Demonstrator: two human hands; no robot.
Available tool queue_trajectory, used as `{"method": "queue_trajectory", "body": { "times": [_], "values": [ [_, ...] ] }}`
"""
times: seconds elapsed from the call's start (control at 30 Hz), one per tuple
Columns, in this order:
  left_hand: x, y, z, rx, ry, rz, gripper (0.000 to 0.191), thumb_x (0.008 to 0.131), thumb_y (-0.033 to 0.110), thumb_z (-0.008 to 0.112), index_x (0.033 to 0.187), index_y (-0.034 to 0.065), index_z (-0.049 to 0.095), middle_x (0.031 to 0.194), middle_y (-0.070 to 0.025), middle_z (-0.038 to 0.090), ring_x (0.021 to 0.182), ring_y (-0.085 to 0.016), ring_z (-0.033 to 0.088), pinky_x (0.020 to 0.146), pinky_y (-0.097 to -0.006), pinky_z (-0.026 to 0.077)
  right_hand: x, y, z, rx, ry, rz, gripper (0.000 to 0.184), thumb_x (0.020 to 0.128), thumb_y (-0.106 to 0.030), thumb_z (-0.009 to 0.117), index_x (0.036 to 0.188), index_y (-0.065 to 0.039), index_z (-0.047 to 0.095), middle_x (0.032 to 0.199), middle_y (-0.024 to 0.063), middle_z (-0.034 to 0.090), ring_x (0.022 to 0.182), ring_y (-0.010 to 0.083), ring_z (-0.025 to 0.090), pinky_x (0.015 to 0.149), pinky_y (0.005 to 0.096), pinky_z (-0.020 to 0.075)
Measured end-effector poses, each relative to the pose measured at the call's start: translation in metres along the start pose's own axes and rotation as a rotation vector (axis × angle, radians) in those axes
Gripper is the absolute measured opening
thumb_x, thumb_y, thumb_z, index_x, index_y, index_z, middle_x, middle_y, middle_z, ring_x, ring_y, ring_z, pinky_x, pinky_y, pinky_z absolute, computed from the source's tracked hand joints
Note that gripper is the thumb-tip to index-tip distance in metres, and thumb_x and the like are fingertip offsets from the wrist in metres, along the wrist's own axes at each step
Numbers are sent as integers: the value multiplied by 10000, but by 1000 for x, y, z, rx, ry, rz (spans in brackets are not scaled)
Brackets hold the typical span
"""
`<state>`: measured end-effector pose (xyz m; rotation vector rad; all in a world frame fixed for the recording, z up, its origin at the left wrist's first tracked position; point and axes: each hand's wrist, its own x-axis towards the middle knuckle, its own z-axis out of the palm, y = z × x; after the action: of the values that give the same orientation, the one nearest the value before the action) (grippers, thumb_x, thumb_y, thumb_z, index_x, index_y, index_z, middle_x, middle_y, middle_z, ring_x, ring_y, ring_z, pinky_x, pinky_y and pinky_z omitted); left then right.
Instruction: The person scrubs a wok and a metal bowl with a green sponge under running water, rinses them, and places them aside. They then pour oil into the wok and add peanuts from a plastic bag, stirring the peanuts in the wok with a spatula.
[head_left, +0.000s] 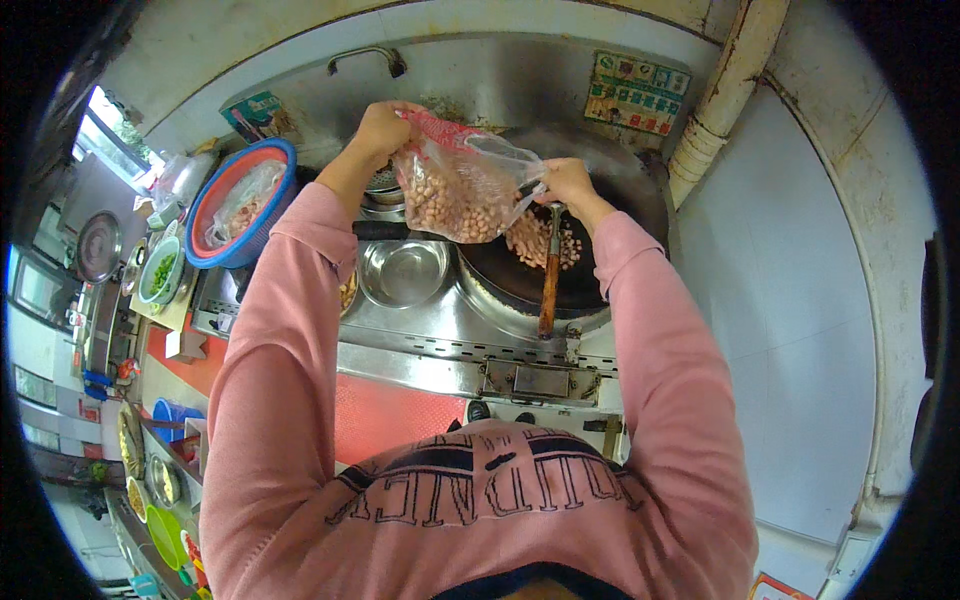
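Note:
Between my two hands hangs a clear plastic bag (469, 180) with red print, tilted to the right and holding many peanuts. My left hand (384, 133) grips its upper left corner. At the opening on the right, my right hand (568, 184) pinches the bag's edge. Below that opening, loose peanuts (529, 238) lie in a large dark wok (495, 274). A ladle or spatula with a wooden handle (550, 289) rests in the wok, its handle over the near rim. Part of the wok lies hidden behind the bag.
Left of the wok, a steel bowl (405, 271) sits on the steel stove top (450, 330). Farther left stand a blue basket (281, 150) with a bag inside and a bowl of chopped greens (160, 274). A faucet (367, 56) juts from the back; a pipe (709, 127) rises at right.

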<state>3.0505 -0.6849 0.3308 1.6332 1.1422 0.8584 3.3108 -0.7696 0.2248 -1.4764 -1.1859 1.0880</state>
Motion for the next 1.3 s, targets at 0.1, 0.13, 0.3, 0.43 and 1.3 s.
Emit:
{"method": "queue_trajectory", "body": {
  "times": [0.1,0.13,0.3,0.43,1.3],
  "values": [
    [-2,20,0,30,-27,-25,415,622,-83,543,1026,-2,583,670,-72,602,430,-108,490,341,-239,336,6,-1,-1,8,11,40,144,808,-54,568,897,11,661,823,67,639,663,152,593,538,260,528],
    [-3,25,-1,32,-27,-18,409,622,-80,543,1020,-1,587,661,-71,599,425,-102,483,334,-236,320,7,-3,-1,16,0,32,144,806,-66,578,895,10,662,823,64,639,668,148,592,542,260,528],
    [2,40,2,76,0,14,388,618,-71,544,992,8,606,636,-68,590,418,-93,475,329,-225,298,9,-9,-3,10,-12,36,160,791,-108,618,891,10,660,817,53,639,688,136,590,551,257,528],
    [11,42,0,81,0,61,386,614,-69,541,983,13,613,627,-69,579,422,-101,482,339,-227,308,13,-12,-6,35,1,-21,164,788,-110,626,893,12,657,809,60,636,684,138,589,542,250,527],
    [-22,0,-7,109,91,104,280,676,-22,575,951,1,627,647,-78,595,512,-138,573,438,-285,456,37,-42,-22,-64,-15,-184,161,784,-27,562,904,26,655,813,76,637,649,148,603,531,241,522]
  ]
}}
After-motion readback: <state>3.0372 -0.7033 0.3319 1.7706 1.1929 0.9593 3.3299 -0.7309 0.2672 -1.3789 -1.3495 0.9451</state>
